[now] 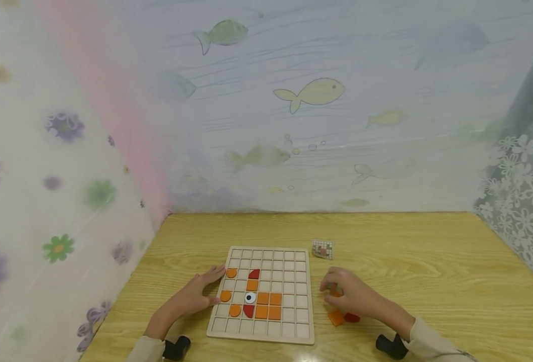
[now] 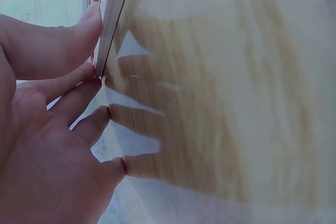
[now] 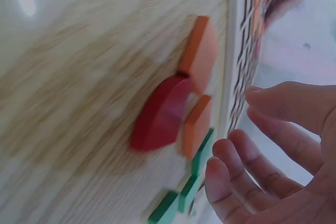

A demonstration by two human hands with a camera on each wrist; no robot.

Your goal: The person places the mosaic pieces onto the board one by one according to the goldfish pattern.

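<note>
Between the left hand (image 1: 196, 296) and right hand (image 1: 347, 295) lies the grid board (image 1: 290, 287): its placed pieces (image 1: 262, 298) obstruct low sliding across; passage above is unobstructed. Rim (image 1: 213, 318) at left: blocked by the left fingers (image 1: 214, 274). Narrow strip of table (image 1: 319, 314) runs between board and right hand. Beneath and nearer than that hand: loose pieces (image 1: 336, 318). Beyond it: card (image 1: 323, 249). Outward of it: broad bare table.

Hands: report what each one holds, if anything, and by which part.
Nothing is held. The left hand only touches the board at its left edge; the right hand is by the loose pieces, grasping none.
</note>
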